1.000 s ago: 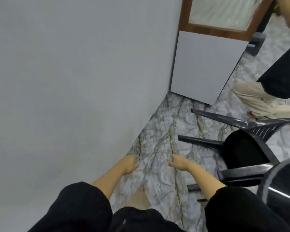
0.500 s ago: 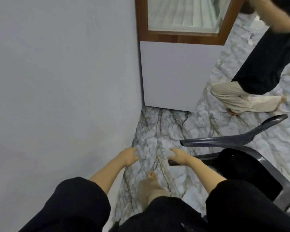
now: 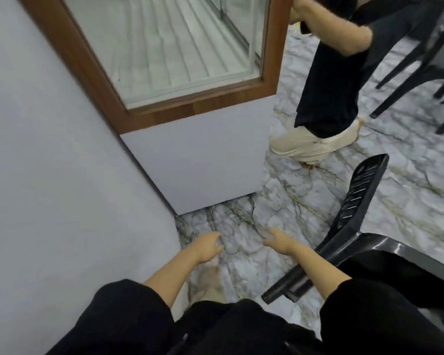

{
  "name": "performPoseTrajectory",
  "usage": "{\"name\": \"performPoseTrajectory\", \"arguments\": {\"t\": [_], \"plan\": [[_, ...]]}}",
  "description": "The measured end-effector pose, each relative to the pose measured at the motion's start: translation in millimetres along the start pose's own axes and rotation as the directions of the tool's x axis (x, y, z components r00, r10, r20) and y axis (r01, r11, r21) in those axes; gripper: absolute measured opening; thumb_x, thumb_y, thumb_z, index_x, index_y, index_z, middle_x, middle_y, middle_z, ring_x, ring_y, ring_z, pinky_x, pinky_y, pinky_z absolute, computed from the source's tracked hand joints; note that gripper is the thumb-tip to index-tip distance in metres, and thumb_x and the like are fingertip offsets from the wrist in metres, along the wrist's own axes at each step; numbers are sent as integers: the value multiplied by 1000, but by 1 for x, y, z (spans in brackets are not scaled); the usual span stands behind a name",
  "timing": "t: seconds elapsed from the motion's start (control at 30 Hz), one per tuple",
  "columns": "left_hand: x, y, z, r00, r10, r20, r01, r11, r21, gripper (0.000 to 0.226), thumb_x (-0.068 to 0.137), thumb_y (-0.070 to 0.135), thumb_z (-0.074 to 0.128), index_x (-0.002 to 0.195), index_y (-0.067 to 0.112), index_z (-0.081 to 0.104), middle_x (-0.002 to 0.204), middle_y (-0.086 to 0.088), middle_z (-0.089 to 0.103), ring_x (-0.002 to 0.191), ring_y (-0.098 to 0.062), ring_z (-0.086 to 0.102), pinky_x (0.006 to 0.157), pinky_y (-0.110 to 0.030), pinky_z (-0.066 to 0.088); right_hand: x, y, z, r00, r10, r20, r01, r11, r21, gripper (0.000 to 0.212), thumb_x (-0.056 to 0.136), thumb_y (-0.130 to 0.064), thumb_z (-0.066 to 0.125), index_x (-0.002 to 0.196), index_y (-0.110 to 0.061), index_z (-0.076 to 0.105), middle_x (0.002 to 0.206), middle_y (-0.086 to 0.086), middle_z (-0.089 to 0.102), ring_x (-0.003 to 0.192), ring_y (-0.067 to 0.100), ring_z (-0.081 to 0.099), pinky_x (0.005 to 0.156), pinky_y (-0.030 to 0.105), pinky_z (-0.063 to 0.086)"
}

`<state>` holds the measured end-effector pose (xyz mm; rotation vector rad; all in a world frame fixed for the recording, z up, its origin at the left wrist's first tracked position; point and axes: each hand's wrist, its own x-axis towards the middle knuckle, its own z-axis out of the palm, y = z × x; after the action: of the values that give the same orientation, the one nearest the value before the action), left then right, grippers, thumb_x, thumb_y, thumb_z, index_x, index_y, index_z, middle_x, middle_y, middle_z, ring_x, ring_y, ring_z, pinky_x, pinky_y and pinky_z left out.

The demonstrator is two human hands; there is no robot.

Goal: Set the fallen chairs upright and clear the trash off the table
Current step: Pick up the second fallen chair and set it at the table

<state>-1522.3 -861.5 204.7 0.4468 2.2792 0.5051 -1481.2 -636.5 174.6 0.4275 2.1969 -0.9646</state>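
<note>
Both hands empty, fingers loosely spread: left hand (image 3: 207,245) and right hand (image 3: 277,239) hang over the grey-veined marble floor (image 3: 408,201), touching nothing. Fallen black plastic chair (image 3: 354,226) lies tipped at lower right; slotted backrest angles up, one leg pokes out under the right forearm.

Step in hand, my read: set this chair upright. Suggest right hand takes the backrest top edge, left takes the seat rim or the near leg, then pivot it on whichever legs are lowest rather than lifting it. Tight spot: white wall left, white cabinet with wood-framed glass panel (image 3: 190,103) ahead, second person in black top (image 3: 331,80) just beyond, so swing it away from the glass.

Containers: only the cabinet; ribbed white interior looks empty where visible. Table and trash not in view. Other black chairs (image 3: 420,60) upright at top right
</note>
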Motion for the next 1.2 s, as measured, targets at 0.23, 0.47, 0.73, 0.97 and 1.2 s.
{"name": "performPoseTrajectory", "arguments": {"t": [0.23, 0.47, 0.73, 0.97, 1.2], "plan": [[132, 55, -88, 937, 239, 256, -307, 913, 269, 48, 93, 21, 44, 138, 6, 36, 142, -21, 43, 123, -24, 47, 106, -35, 34, 35, -1, -60, 951, 235, -201, -183, 952, 246, 61, 96, -31, 44, 144, -6, 16, 155, 14, 19, 140, 29, 26, 111, 35, 27], [236, 156, -105, 811, 393, 433, -548, 769, 330, 49, 96, 17, 43, 142, 8, 29, 149, -17, 34, 132, -29, 39, 108, -33, 30, 29, 44, -114, 827, 447, -342, -266, 846, 462, 61, 94, -36, 46, 144, -13, 19, 154, 12, 23, 138, 29, 31, 112, 47, 28], [347, 307, -73, 685, 469, 557, -698, 641, 319, 48, 97, 21, 41, 142, 9, 29, 152, -12, 28, 138, -25, 32, 110, -31, 28, 34, 124, -187, 692, 609, -387, -258, 710, 655, 63, 95, -38, 43, 146, -16, 15, 156, 6, 18, 141, 26, 26, 112, 48, 26], [417, 399, -48, 628, 466, 623, -754, 562, 341, 46, 97, 23, 41, 141, 13, 32, 150, -11, 34, 137, -25, 32, 110, -34, 27, 44, 176, -242, 638, 673, -375, -224, 627, 746, 59, 96, -35, 43, 145, -17, 18, 153, 6, 27, 136, 26, 32, 105, 42, 32], [495, 468, -18, 541, 464, 701, -815, 495, 301, 45, 97, 20, 41, 141, 10, 32, 151, -8, 33, 138, -22, 31, 112, -32, 24, 70, 224, -282, 542, 768, -343, -196, 512, 836, 60, 95, -37, 44, 146, -19, 17, 156, 3, 20, 141, 24, 24, 112, 41, 23]]}}
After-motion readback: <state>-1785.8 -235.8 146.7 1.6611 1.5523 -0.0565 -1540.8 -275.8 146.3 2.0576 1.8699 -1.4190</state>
